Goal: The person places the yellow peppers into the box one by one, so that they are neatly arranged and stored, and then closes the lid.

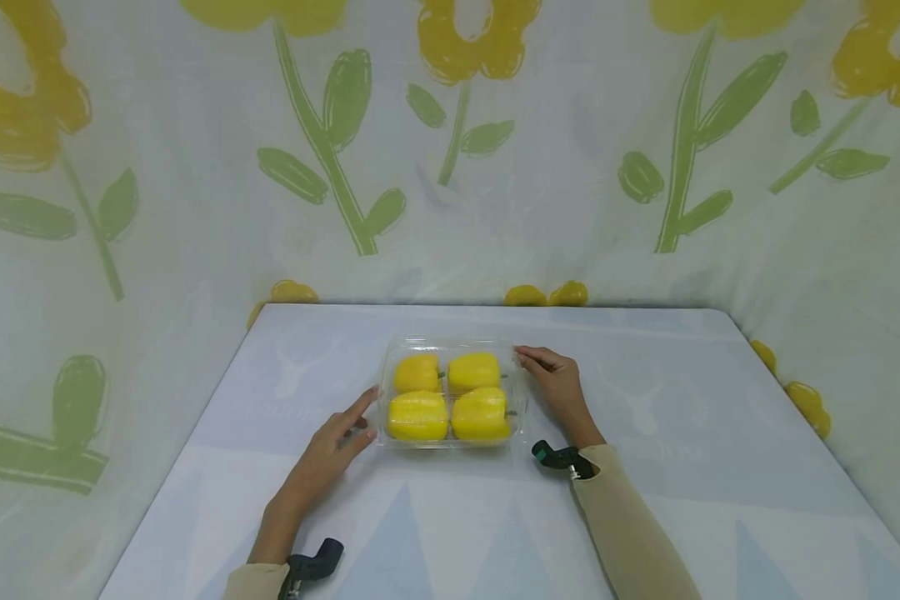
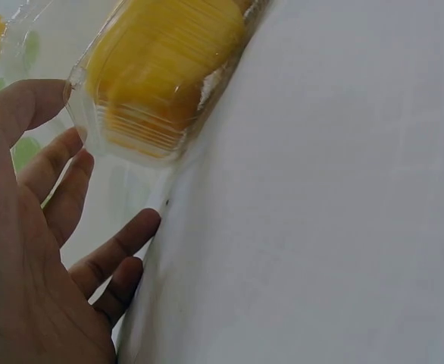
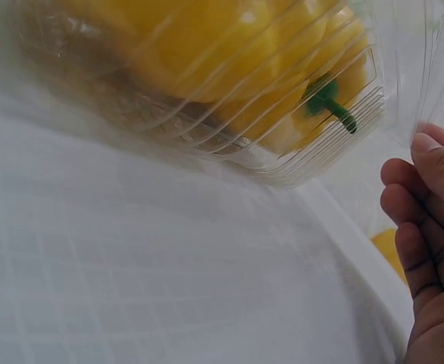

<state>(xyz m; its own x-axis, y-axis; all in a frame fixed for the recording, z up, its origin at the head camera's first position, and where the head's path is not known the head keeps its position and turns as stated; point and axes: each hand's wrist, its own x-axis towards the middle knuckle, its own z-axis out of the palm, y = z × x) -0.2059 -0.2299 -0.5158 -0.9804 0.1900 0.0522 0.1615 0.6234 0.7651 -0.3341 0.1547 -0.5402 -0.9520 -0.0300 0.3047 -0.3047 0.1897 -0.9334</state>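
A clear plastic clamshell box (image 1: 450,445) sits on the table with several yellow bell peppers (image 1: 417,416) inside, arranged in two rows. One green stem (image 3: 330,104) shows through the ribbed side in the right wrist view. At the box's left side is my left hand (image 1: 330,446), its fingers spread and fairly straight. The thumb and index fingertips are right at the rim in the left wrist view. My right hand (image 1: 558,383) pinches the plastic edge at the far right corner between thumb and index finger, with the other fingers loosely curled below.
The white table (image 1: 682,483) has faint grey-blue prints, and its far edge meets a hanging cloth (image 1: 555,167) with yellow flowers and green leaves. A black wrist device (image 1: 317,562) is on the left wrist and another black device (image 1: 562,458) on the right.
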